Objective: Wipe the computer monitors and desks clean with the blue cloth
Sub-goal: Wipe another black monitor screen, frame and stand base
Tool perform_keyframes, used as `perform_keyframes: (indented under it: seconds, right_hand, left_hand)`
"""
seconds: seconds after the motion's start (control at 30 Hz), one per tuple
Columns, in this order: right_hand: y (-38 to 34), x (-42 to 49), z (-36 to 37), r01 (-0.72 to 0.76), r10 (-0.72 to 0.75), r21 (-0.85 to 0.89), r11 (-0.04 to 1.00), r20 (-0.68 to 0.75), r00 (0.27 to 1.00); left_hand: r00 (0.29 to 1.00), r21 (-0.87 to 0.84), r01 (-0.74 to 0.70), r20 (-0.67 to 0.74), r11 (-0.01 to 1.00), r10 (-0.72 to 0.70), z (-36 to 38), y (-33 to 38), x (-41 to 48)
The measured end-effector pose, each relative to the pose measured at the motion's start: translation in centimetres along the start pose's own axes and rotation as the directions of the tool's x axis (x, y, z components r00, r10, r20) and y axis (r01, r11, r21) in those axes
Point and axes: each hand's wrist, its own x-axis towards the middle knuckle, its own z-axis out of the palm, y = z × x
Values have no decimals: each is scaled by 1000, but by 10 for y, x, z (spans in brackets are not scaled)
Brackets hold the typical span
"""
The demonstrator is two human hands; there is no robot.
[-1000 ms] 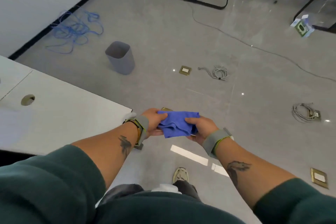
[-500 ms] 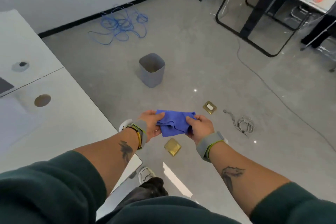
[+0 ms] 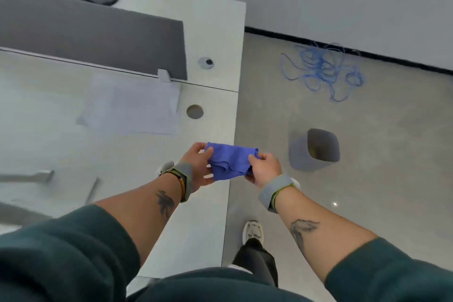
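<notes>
Left hand, right hand pinch cloth (bin near).

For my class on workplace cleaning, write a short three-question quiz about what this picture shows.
1. True or false: the crumpled blue cloth lies spread flat on the white desk.
2. What stands on the grey floor to the right of the desk? A) a grey plastic waste bin B) a red bucket C) a cardboard box
3. Fill in: the cloth is held by ___ hands.

Key: 1 false, the left hand and right hand grip it between them, off the surface. 2 A. 3 both.
</notes>
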Motion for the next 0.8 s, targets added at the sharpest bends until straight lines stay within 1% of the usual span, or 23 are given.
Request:
perform_keyframes:
  seconds: [0.07,0.1,0.13,0.23,0.27,0.3,0.37,0.4,0.43,0.47,0.5,0.53,0.6,0.63,0.7,0.73,0.8]
  right_hand:
    - [-12,22,39,31,-12,-184,982,104,995]
    - [-16,31,53,63,-27,-257,964,142,990]
    - [-18,36,57,106,-62,-310,945,147,987]
    - [-34,64,92,306,-180,-536,787,275,944]
    - [-39,74,98,345,-189,-595,726,310,932]
    - [-42,85,103,359,-188,-633,686,323,928]
    - [-49,99,109,361,-171,-666,653,335,927]
    - [-48,98,109,361,-185,-675,643,320,929]
    - [-51,103,113,361,-205,-676,642,302,931]
    - [-52,105,113,361,-226,-672,647,282,932]
    - [-52,107,113,384,-248,-667,639,294,923]
    - [-51,107,111,421,-258,-678,603,333,907]
    - [-50,102,109,464,-198,-684,563,434,879]
    - [-49,103,109,453,-148,-685,571,456,877]
    - [-49,106,114,377,-46,-682,627,451,891]
    - [-50,107,116,340,-1,-668,663,453,892]
    - [-55,108,117,292,73,-632,718,486,871]
  left_hand:
    - [988,-103,-30,-151,994,14,-30,4,9]
    - [978,-138,-32,-209,990,2,-39,6,11]
    - [972,-140,-31,-236,990,-3,-42,7,14]
    - [908,-196,-60,-419,979,-28,-57,12,37]
    - [874,-197,-78,-485,977,-28,-58,13,46]
    - [834,-137,-76,-551,988,-12,-58,15,53]
    - [742,26,-17,-670,1000,30,-56,18,59]
    - [716,56,9,-698,998,33,-55,15,58]
    - [686,43,25,-727,999,14,-53,17,59]
    - [672,-3,31,-740,1000,-23,-53,17,60]
    - [662,-79,19,-746,997,-72,-55,18,62]
    - [664,-183,-1,-735,983,-136,-56,17,64]
    - [700,-372,-63,-677,926,-225,-52,17,63]
    - [720,-475,-103,-642,874,-264,-48,16,61]
    - [782,-672,-153,-530,725,-327,-37,16,54]
    - [806,-722,-153,-486,675,-337,-34,14,52]
    - [832,-753,-132,-438,645,-341,-31,9,51]
